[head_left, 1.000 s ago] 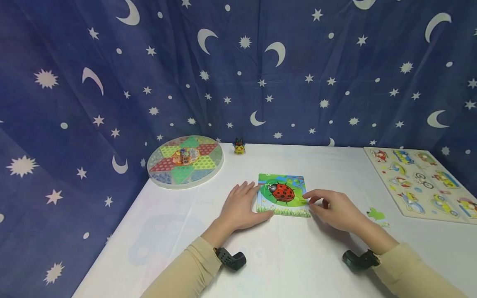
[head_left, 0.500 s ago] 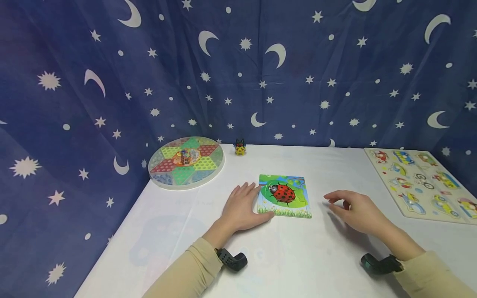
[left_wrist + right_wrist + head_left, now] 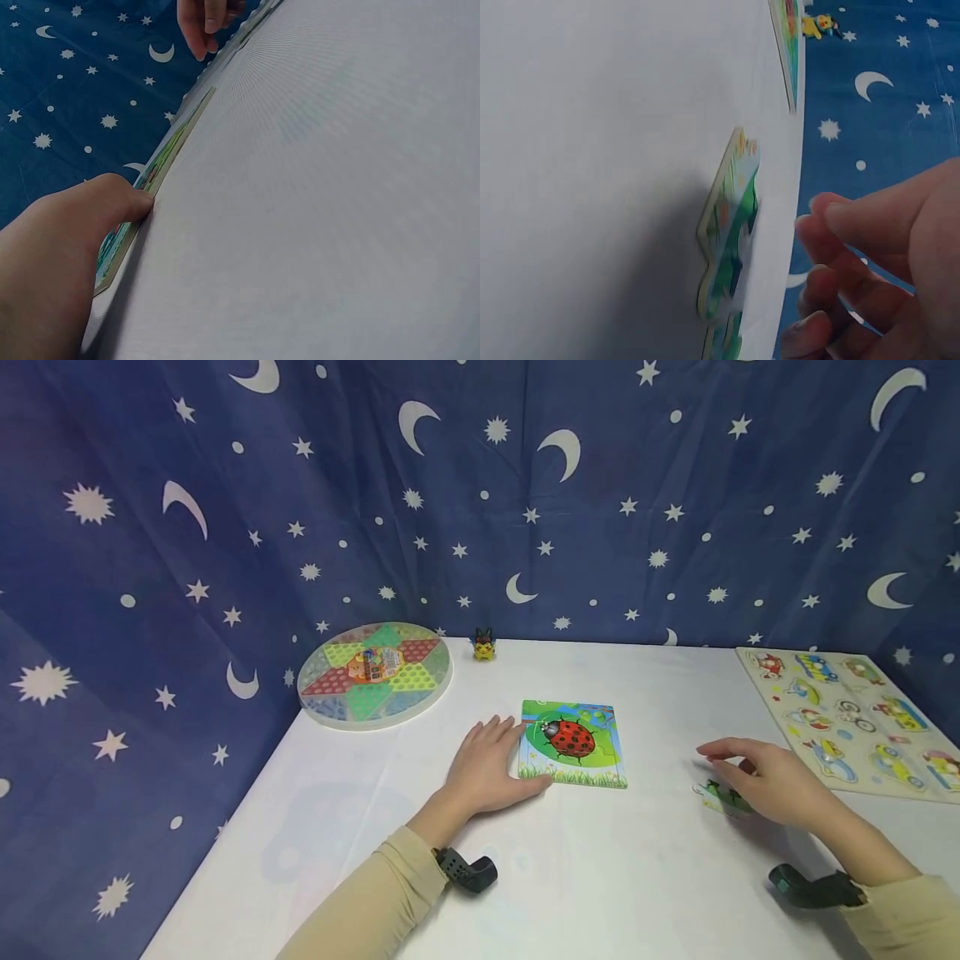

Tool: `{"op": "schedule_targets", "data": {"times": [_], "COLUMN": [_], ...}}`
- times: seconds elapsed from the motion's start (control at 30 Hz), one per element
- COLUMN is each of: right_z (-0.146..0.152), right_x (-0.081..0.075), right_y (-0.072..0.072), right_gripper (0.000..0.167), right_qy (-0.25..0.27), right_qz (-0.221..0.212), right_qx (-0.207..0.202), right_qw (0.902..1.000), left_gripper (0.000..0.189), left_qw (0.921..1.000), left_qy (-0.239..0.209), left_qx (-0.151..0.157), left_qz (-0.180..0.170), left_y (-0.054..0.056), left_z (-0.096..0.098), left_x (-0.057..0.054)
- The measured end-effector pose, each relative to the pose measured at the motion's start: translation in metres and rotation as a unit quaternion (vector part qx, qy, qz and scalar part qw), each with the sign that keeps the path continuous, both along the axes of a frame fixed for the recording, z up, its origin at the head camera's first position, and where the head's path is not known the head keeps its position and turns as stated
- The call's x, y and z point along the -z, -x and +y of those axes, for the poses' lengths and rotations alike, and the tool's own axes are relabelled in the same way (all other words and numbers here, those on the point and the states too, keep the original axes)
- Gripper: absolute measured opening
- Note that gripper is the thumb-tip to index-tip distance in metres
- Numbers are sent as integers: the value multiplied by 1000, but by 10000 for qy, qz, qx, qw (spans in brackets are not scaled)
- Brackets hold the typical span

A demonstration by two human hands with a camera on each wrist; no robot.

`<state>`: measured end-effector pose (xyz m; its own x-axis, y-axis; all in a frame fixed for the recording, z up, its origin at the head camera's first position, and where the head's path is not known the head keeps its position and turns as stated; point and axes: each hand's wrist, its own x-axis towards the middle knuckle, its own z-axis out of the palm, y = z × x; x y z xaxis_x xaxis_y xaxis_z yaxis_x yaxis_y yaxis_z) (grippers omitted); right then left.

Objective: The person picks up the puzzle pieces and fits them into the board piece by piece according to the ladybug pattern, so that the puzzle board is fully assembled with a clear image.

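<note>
A ladybird jigsaw puzzle (image 3: pixel 573 739) lies flat on the white table, about mid-view. My left hand (image 3: pixel 491 772) rests at its left side, fingers spread along the left edge and thumb on the front edge. In the left wrist view, the thumb (image 3: pixel 120 199) touches the puzzle's edge. To the right, my right hand (image 3: pixel 776 783) hovers with loosely bent fingers and holds nothing. Below it lies a loose jigsaw piece (image 3: pixel 720 797), partly hidden by the hand. The right wrist view shows this green and white piece (image 3: pixel 731 210) and part of another piece (image 3: pixel 724 337), both apart from the fingers.
A round Chinese checkers board (image 3: pixel 375 677) lies at the back left, and a small yellow figurine (image 3: pixel 483 645) stands near the back edge. A wooden vehicle puzzle board (image 3: pixel 855 722) lies at the far right. A dark blue curtain (image 3: pixel 480 502) hangs behind the table.
My right hand has left the ladybird puzzle's right edge and moved right, over the loose pieces. The left hand has stayed at the puzzle. The head view has tilted slightly.
</note>
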<state>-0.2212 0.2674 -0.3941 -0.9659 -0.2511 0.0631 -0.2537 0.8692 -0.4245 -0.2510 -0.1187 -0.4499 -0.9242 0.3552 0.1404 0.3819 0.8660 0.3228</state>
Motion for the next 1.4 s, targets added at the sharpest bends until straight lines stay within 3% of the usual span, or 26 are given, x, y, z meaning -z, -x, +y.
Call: {"op": "schedule_targets", "data": {"times": [0.2, 0.5, 0.97, 1.4], "right_z": [11, 15, 14, -7], "right_x": [-2, -3, 3, 3], "right_y": [-3, -5, -5, -3], "right_gripper": [35, 61, 49, 41], "right_qy": [-121, -453, -198, -27], "right_qz": [-225, -632, -792, -167], "right_qx": [-92, -242, -185, -440], "right_qw": [9996, 9967, 9965, 9989], "left_gripper": [95, 94, 95, 95], "left_qw": [10000, 10000, 10000, 10000], "left_qy": [-11, 8, -39, -36], "left_qx": [-7, -32, 6, -7], "left_qz": [48, 43, -11, 19], "left_y": [0, 0, -2, -2], "left_z": [0, -2, 1, 1], "left_x": [-1, -5, -2, -3]}}
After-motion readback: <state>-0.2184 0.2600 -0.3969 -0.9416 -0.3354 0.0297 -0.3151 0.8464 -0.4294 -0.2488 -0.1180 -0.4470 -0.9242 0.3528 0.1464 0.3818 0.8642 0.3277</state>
